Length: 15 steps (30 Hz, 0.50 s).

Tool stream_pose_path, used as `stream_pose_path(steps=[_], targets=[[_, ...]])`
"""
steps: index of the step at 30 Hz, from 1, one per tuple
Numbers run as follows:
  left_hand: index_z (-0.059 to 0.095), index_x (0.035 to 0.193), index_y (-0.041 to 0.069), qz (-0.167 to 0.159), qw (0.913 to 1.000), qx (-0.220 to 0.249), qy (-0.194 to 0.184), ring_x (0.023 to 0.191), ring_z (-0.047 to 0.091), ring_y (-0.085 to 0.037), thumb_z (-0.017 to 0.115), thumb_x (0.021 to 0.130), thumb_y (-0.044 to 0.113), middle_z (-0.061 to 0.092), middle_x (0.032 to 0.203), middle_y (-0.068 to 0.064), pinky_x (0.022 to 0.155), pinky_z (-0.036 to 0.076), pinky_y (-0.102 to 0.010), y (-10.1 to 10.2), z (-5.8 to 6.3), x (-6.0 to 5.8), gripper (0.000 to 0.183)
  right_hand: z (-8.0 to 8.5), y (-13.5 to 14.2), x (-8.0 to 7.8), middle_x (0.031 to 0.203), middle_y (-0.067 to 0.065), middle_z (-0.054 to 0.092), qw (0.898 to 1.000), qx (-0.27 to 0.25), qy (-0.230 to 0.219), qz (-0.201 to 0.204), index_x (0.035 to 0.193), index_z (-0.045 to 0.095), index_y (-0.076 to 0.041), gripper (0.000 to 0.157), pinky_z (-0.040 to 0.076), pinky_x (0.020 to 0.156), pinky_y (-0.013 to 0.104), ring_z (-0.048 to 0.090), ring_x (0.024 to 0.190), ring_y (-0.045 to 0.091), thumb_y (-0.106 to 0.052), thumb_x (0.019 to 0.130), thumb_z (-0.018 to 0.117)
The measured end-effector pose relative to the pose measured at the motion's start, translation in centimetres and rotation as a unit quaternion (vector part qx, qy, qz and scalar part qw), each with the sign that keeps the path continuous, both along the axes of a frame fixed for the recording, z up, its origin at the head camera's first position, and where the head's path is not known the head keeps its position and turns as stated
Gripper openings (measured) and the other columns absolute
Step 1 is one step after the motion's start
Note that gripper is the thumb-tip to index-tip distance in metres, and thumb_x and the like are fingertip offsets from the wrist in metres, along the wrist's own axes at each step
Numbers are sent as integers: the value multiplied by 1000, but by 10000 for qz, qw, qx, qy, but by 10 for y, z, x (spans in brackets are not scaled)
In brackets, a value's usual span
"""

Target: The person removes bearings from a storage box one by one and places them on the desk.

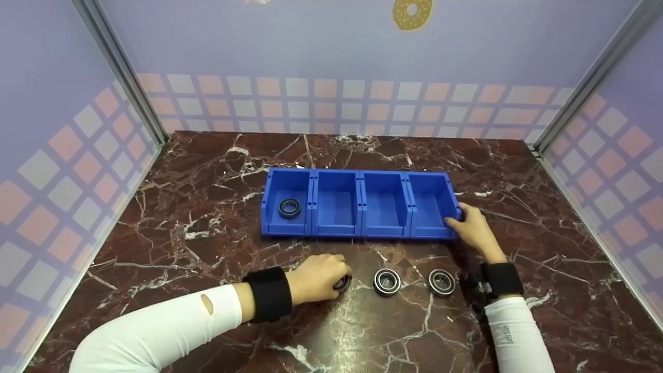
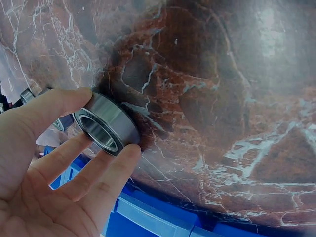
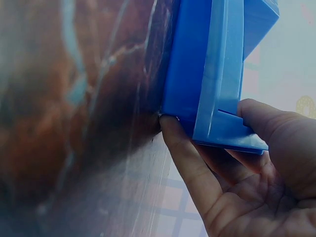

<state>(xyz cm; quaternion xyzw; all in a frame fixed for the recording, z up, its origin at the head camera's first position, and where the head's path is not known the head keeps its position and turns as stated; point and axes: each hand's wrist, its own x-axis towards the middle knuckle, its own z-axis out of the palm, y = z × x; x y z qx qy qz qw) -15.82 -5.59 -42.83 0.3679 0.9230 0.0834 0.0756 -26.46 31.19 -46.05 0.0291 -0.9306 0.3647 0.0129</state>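
My left hand point(image 1: 318, 278) is just above the table, in front of the blue bins. Its thumb and fingertips pinch a ball bearing point(image 2: 116, 123), a steel ring with a dark face that is tilted in the left wrist view. At the right end of the row, my right hand point(image 1: 474, 228) grips the front corner of the last blue bin point(image 1: 427, 207). The thumb is over its edge and the fingers lie along the outer side in the right wrist view. Two more ball bearings, one nearer the middle point(image 1: 379, 286) and one farther right point(image 1: 442, 293), lie flat on the table.
Several blue bins stand joined side by side on the marbled table point(image 1: 217, 290). The leftmost bin point(image 1: 288, 181) contains one ball bearing point(image 1: 282, 211). Patterned panels point(image 1: 352, 52) with metal corner posts enclose the back and both sides.
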Motion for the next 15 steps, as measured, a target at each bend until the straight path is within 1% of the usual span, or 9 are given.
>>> stream_pose_path(steps=[4,7,11,15], targets=[[77,103,8,-11,9999,15,106,82,68,-24,84,75,8,69,92,-8,73,62,-38,0,-1,1,29,1,0,0,127,35,66,10000,-14,-41,-3,139,54,11,47,51,101,52,65,113,41,-7,96,62],[77,103,8,-7,9999,16,164,82,68,-25,84,75,9,69,93,-8,73,62,-38,0,-1,2,29,0,0,0,127,35,66,10000,-22,-49,-2,139,54,11,47,52,99,50,66,112,40,-7,96,62],[77,106,8,26,9999,21,146,83,68,-25,84,77,10,70,95,-8,74,62,-38,-1,-2,4,29,0,1,0,127,36,65,10000,-32,-8,48,139,53,12,49,53,96,48,66,111,40,-7,96,62],[77,108,8,22,9998,66,163,84,68,-26,83,78,9,71,97,-9,75,62,-38,-2,-3,5,31,-1,1,-1,128,36,65,10000,-53,-3,52,141,52,12,50,52,98,50,66,113,41,-7,96,61]])
